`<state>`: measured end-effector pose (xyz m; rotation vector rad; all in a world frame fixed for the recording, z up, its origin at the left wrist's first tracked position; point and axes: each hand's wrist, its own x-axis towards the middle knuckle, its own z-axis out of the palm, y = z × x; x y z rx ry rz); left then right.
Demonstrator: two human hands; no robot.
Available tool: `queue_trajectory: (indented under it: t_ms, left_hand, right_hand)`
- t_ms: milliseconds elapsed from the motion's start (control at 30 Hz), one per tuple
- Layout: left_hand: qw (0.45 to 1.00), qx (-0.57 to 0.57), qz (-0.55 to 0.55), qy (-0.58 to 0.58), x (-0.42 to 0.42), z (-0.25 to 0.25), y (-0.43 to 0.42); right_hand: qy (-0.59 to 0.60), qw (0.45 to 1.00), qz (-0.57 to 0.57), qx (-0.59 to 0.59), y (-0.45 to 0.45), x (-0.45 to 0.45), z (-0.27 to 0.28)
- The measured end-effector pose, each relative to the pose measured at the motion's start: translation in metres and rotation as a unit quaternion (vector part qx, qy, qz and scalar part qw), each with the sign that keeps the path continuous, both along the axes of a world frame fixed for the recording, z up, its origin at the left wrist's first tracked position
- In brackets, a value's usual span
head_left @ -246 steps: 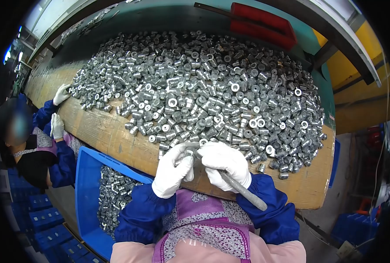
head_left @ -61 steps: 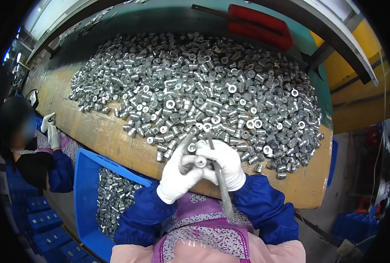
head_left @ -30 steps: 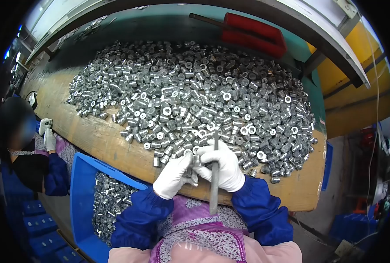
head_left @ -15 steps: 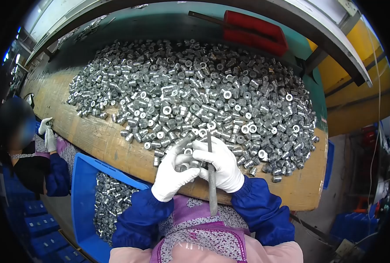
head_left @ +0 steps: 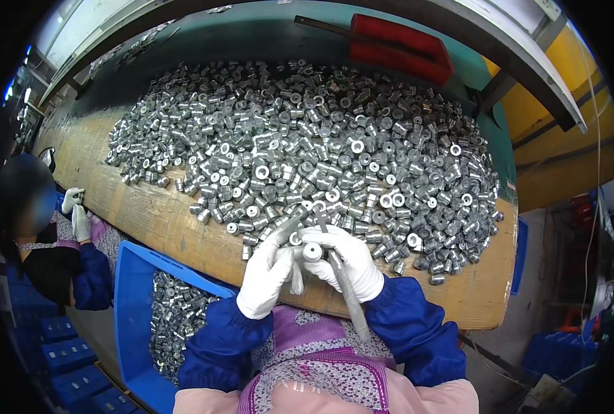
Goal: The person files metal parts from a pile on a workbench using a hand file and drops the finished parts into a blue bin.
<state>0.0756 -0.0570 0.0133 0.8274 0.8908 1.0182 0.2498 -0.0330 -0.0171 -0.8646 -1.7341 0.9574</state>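
Note:
My right hand (head_left: 354,265), in a white glove, is closed around a long grey file-like tool (head_left: 349,298). The tool's narrow dark end points toward the pile and its thicker end slants down toward my apron. Between my two hands a small metal fitting (head_left: 312,252) shows its round, holed end upward. The gloved fingers of my left hand (head_left: 262,276) are curled against the fitting's left side, and the right fingers touch it too. Just beyond my fingertips begins a wide pile of similar metal fittings (head_left: 307,152) on the brown-covered table (head_left: 183,238).
A blue bin (head_left: 124,310) with more fittings stands at the table's front left edge. A red tray (head_left: 400,48) lies at the back, below a metal frame bar (head_left: 527,62). To the left sits another person with gloved hands (head_left: 78,214) together.
The tool has tilted, its lower end swinging right and its tip slightly left. The fitting between my hands now turns its holed end upward. My left fingers have shifted around it.

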Motion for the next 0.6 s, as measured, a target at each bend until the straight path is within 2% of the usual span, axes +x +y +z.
queue_trajectory:
  t_ms: [200,333,400,467,500,600]
  left_hand:
    - [1.000,-0.017,0.005,-0.013,-0.0012,0.0007,-0.0024]
    - [1.000,-0.023,0.005,-0.012,-0.0015,0.0009,-0.0023]
    - [1.000,-0.023,-0.004,0.010,-0.0014,0.0032,-0.0024]
    - [0.999,-0.035,-0.011,0.036,0.0018,0.0040,-0.0012]
    - [0.997,-0.047,-0.017,0.062,0.0031,0.0044,-0.0003]
    - [0.991,-0.119,0.004,-0.069,-0.0018,0.0022,0.0048]
  right_hand:
    - [0.016,0.998,0.019,-0.065,-0.0040,0.0011,-0.0016]
    - [0.017,0.999,0.018,-0.047,-0.0042,0.0011,-0.0013]
    - [0.026,0.995,0.023,-0.090,-0.0065,-0.0003,-0.0018]
    - [-0.009,0.999,0.048,-0.017,-0.0025,-0.0019,0.0050]
    - [0.020,0.995,0.086,-0.034,-0.0007,-0.0041,-0.0016]
    - [-0.024,0.999,0.041,0.017,0.0017,-0.0010,0.0063]
